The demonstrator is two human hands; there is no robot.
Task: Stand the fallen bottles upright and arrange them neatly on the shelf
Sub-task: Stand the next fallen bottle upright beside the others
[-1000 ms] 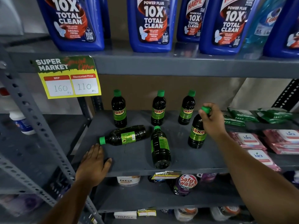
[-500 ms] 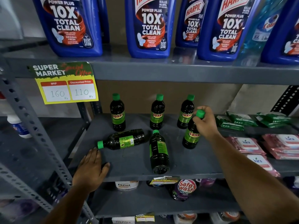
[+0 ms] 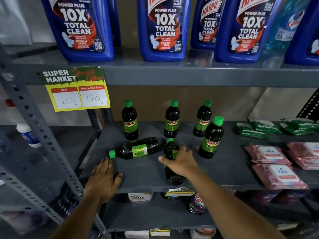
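We saw 6 dark bottles with green caps on the grey middle shelf (image 3: 229,171). 3 of them stood upright in a row at the back: the back-left bottle (image 3: 129,121), the back-middle bottle (image 3: 171,120) and the back-right bottle (image 3: 202,120). A 4th bottle (image 3: 211,139) stood upright just in front of and to the right of the back-right one, free of either hand. 2 were down: the sideways bottle (image 3: 138,149) lay across the shelf with its cap pointing left, and the lengthwise bottle (image 3: 172,163) lay with its cap toward the back and its base at the front lip. Our right hand (image 3: 181,162) lay over the middle of the lengthwise bottle, fingers spread wide and draped across its label, the thumb reaching out past its left side; the cap showed beyond the fingertips and the base below the wrist. We could not tell whether the fingers had closed under it, so a firm hold was not certain. Our left hand (image 3: 103,180) lay flat, fingers together and extended, on the front left of the shelf, holding nothing; its fingertips sat just below the cap of the sideways bottle without clearly touching it. Pink wipe packs (image 3: 271,156) lay to the right, well apart from the bottles.
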